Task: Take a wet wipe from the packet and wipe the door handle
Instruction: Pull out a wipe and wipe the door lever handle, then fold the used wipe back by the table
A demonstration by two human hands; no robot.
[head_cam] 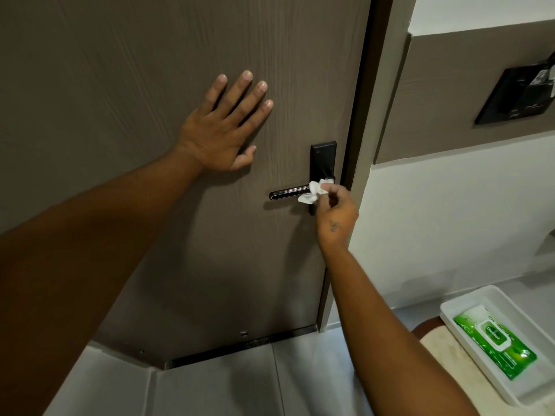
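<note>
Nearest, the green wipe packet (pixel 495 345) lies in a white tray (pixel 450 310) on the bench, well clear of the work. The right hand (pixel 338 211) pinches a bunched wet wipe (pixel 313 192) against the door handle (pixel 288 193) at its pivot end. The wad could slip off or miss the lever's free tip; leftward it has open room, rightward the door frame (pixel 369 115) crowds it. The left hand (pixel 222 127), fingers (pixel 240 91) spread and holding nothing, braces the door (pixel 120 85).
</note>
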